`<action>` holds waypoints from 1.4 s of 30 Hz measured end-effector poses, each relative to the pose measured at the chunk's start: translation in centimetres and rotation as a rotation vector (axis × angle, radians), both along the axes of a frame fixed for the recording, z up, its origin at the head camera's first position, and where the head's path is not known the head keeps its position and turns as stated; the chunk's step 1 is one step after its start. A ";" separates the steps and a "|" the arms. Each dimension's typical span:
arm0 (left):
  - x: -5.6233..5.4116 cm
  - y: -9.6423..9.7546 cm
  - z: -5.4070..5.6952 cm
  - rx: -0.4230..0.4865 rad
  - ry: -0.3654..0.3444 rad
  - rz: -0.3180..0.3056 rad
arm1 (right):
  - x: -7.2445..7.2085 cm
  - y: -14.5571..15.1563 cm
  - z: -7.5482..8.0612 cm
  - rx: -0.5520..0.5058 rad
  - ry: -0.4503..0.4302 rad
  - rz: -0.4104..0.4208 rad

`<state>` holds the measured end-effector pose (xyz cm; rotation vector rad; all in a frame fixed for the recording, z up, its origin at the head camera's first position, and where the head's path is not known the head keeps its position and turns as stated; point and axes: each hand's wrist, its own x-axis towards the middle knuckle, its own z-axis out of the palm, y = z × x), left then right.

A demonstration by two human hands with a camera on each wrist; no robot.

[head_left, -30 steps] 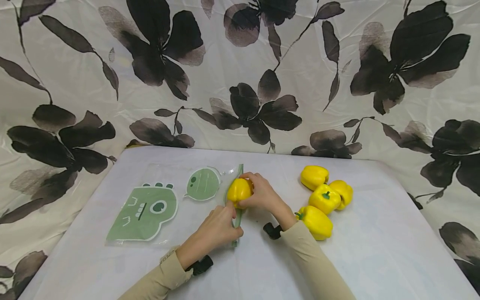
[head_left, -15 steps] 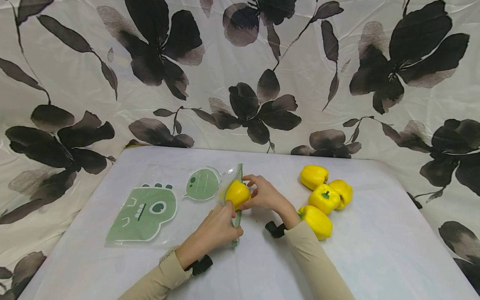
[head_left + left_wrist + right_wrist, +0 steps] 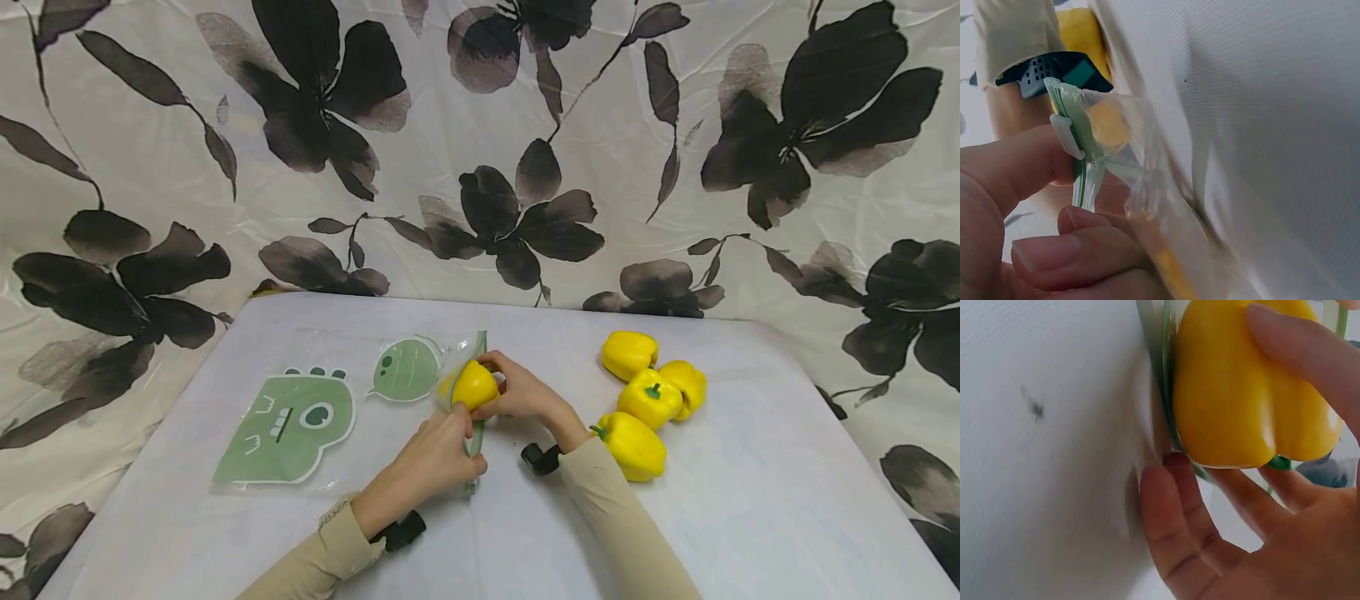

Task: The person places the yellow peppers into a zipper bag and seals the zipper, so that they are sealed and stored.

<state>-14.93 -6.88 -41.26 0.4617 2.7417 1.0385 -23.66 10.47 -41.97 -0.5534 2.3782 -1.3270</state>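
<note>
A yellow bell pepper (image 3: 477, 385) sits partly inside the mouth of a clear zip bag (image 3: 292, 433) printed with green cartoon figures. My right hand (image 3: 521, 387) grips the pepper from its right side; in the right wrist view the thumb lies across the pepper (image 3: 1229, 381) and other fingers reach beneath it. My left hand (image 3: 435, 454) pinches the bag's opening edge just below the pepper. Close up in the left wrist view, its fingers (image 3: 1035, 159) are at the green zip strip, beside a white slider (image 3: 1067, 135).
Several more yellow bell peppers (image 3: 651, 400) lie grouped to the right, beyond my right forearm. The bag lies flat on a white-covered table (image 3: 750, 517). Behind it hangs a floral cloth (image 3: 420, 167).
The pepper has gone a little to the left, deeper into the bag mouth, and tilted over. My right hand shifted its fingers on it; my left hand stayed put.
</note>
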 end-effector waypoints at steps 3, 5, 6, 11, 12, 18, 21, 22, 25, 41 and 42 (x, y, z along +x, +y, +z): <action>0.0 0.0 0.0 0.003 0.005 -0.008 | -0.1 -0.3 -0.3 0.002 -0.032 -0.052; 0.0 0.0 0.0 0.002 0.019 -0.013 | -0.3 -0.7 -0.3 0.025 -0.032 -0.102; 0.0 0.1 0.0 0.002 0.025 -0.017 | -0.4 -0.9 -0.4 0.038 -0.024 -0.125; 0.3 0.2 0.1 -0.008 0.067 -0.021 | -0.8 -2.0 -0.9 0.064 0.026 -0.224; 0.4 0.2 0.1 -0.010 0.076 -0.020 | -0.9 -2.2 -1.0 0.059 0.029 -0.235; 0.4 0.3 0.2 -0.022 0.103 -0.004 | -1.1 -2.1 -1.3 0.060 0.004 -0.207; 0.4 0.3 0.3 -0.032 0.105 0.000 | -1.3 -1.4 -1.3 0.030 -0.055 -0.170; 0.4 0.3 0.3 -0.034 0.106 -0.001 | -1.4 -1.2 -1.3 0.016 -0.079 -0.166; 0.4 0.3 0.3 -0.039 0.120 -0.012 | -1.5 -1.1 -1.5 0.007 -0.076 -0.171; 0.2 0.4 0.0 -0.029 0.113 -0.016 | -1.8 -1.3 -1.6 -0.037 -0.125 -0.216; 0.2 0.3 0.0 -0.029 0.115 -0.016 | -1.8 -1.3 -1.6 -0.036 -0.129 -0.219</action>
